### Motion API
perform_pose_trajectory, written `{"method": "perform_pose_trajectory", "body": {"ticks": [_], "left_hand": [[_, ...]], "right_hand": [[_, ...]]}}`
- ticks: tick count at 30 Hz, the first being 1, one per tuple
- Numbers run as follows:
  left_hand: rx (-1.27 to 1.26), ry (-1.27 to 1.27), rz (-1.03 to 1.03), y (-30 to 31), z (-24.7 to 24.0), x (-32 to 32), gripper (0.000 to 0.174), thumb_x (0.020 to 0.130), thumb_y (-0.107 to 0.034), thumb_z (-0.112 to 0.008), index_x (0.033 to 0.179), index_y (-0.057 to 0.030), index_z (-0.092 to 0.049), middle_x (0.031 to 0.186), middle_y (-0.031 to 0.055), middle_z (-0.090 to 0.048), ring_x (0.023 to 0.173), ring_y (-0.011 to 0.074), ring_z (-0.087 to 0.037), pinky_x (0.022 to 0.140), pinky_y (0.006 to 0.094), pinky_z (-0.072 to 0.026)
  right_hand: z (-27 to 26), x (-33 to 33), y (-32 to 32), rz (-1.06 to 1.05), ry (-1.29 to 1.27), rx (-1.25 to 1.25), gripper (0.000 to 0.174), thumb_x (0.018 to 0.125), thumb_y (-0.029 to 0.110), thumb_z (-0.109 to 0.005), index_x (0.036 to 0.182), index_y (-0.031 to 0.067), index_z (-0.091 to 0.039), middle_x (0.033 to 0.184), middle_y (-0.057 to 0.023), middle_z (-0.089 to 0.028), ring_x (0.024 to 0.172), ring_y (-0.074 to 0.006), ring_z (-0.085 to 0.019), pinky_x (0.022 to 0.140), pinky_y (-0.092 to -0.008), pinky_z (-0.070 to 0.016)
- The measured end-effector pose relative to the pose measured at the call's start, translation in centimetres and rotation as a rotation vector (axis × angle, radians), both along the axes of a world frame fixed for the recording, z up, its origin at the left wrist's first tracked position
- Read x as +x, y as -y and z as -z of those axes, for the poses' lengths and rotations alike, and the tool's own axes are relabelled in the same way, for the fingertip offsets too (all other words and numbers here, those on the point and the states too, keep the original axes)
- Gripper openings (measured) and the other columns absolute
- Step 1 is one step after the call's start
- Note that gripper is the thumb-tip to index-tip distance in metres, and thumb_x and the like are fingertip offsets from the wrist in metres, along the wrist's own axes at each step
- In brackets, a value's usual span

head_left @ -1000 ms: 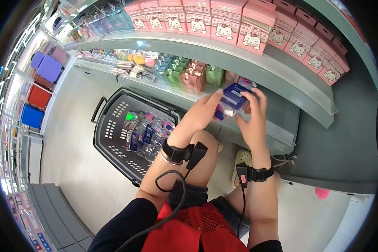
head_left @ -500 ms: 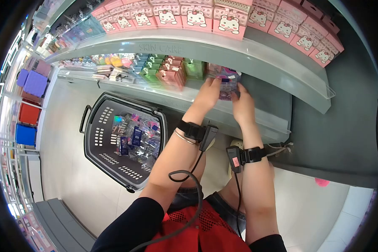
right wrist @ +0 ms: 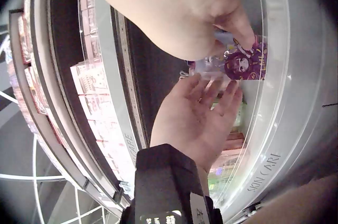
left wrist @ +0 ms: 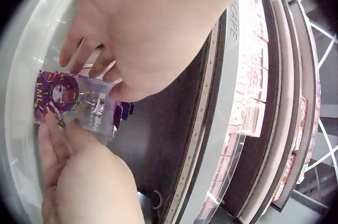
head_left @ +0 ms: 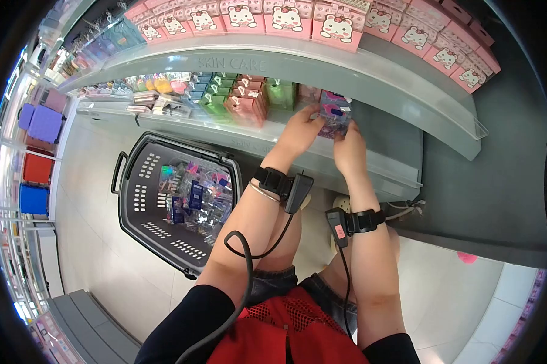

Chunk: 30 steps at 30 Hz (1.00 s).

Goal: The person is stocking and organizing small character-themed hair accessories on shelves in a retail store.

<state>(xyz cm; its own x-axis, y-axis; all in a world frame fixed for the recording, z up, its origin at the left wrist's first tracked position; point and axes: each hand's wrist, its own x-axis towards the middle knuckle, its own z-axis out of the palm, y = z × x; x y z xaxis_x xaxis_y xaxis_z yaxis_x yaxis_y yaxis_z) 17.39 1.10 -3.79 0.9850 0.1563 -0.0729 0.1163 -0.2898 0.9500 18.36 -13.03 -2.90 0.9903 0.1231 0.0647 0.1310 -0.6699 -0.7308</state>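
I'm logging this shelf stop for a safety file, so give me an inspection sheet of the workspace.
Surface: grey lower shelf, flat.
Job's things: clear plastic pack with purple printed card, between both hands.
Clutter: dark grey perforated basket beside the shelf, holding clear plastic packs.
Left hand: fingers touch the pack's edge.
Right hand: holds its opposite side.
Cables: black cables run from both wrists; pale cable near shelf end.
Surroundings: pink cartoon-face boxes above; pale tiled floor.

Count: I recorded my two hands (head_left: pixel 350 148), two black wrist straps (head_left: pixel 366 222), one shopping basket (head_left: pixel 141 213), one blue case (head_left: pixel 34 199), one round pink item (head_left: pixel 466 258).
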Motion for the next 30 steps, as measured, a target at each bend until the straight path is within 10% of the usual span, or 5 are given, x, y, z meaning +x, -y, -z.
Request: {"method": "perform_pose_trajectory", "body": {"ticks": [5, 30], "left_hand": [[0.097, 0.145, -0.040, 0.5, 0.0, 0.0, 0.051, 0.083, -0.013, -0.060, 0.130, 0.0028, -0.048, 0.113, 0.0271, -0.061, 0.099, 0.0375, -0.062, 0.085, 0.0401, -0.0492], [0.261, 0.053, -0.030, 1.4, -1.0, 0.1, 0.049, 0.081, -0.010, -0.063, 0.125, 0.0078, -0.049, 0.110, 0.0312, -0.059, 0.107, 0.0425, -0.056, 0.088, 0.0428, -0.0473]], "right_hand": [[0.2, 0.2, 0.1, -0.015, -0.005, -0.027, 0.049, 0.087, 0.008, -0.053, 0.131, -0.0086, -0.040, 0.118, -0.0311, -0.054, 0.109, -0.0441, -0.054, 0.093, -0.0466, -0.0448], [2.9, 1.4, 0.1, -0.012, 0.012, 0.355, 0.053, 0.089, 0.005, -0.052, 0.139, -0.0015, -0.035, 0.133, -0.0262, -0.048, 0.120, -0.0386, -0.050, 0.098, -0.0401, -0.0417]]}}
